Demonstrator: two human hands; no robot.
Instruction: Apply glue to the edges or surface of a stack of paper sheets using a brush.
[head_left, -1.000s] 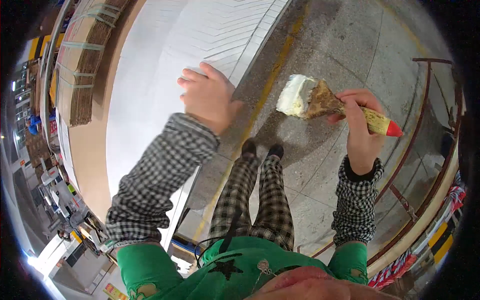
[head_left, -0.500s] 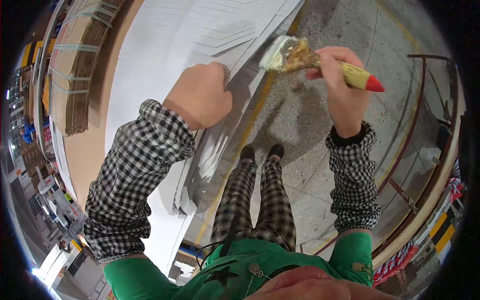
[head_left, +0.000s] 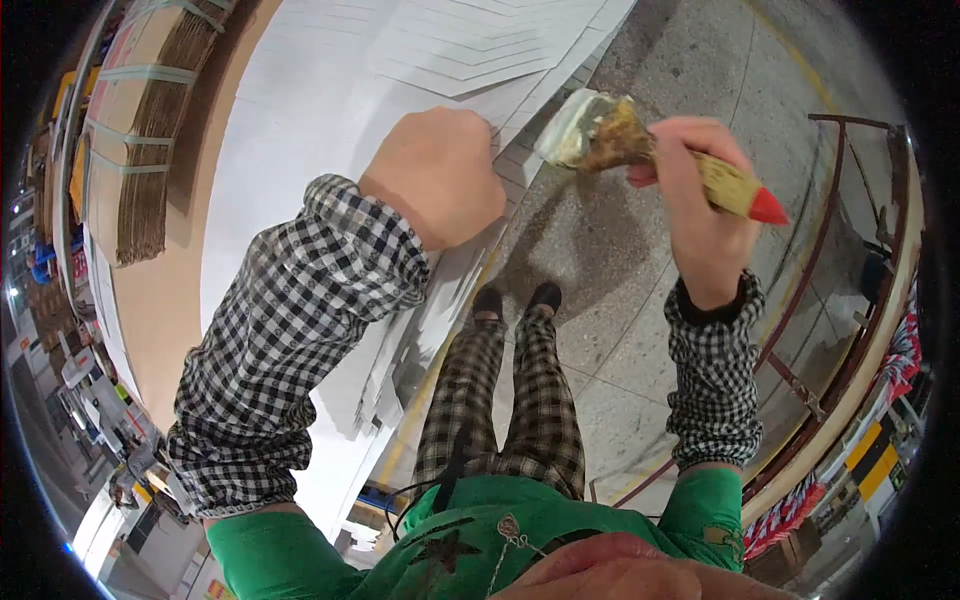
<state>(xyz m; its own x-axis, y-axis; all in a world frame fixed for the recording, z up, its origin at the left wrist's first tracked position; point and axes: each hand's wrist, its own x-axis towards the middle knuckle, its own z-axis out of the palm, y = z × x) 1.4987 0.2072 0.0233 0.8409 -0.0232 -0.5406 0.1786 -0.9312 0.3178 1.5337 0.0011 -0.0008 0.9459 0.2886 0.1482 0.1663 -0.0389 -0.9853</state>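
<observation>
My right hand [head_left: 707,205] grips a wide paintbrush [head_left: 622,140] by its yellow, red-tipped handle. Its bristles are coated in something white and point left, over the floor beyond the paper's edge. White paper sheets [head_left: 300,130] lie in layers to the left, their edges staggered in angled lines at the far side. My left hand [head_left: 435,178] is curled into a closed shape at the right edge of these sheets. Its fingertips are turned under, so what they hold, if anything, is hidden.
Strapped bundles of brown cardboard [head_left: 150,180] stand on a tan board [head_left: 150,330] at the left. A rusty metal frame [head_left: 835,230] runs along the right side. The speckled floor [head_left: 600,330], with a yellow line, lies below my hands.
My left hand has shifted right along the sheets' edge. My right hand and the paintbrush have moved slightly right and nearer to me.
</observation>
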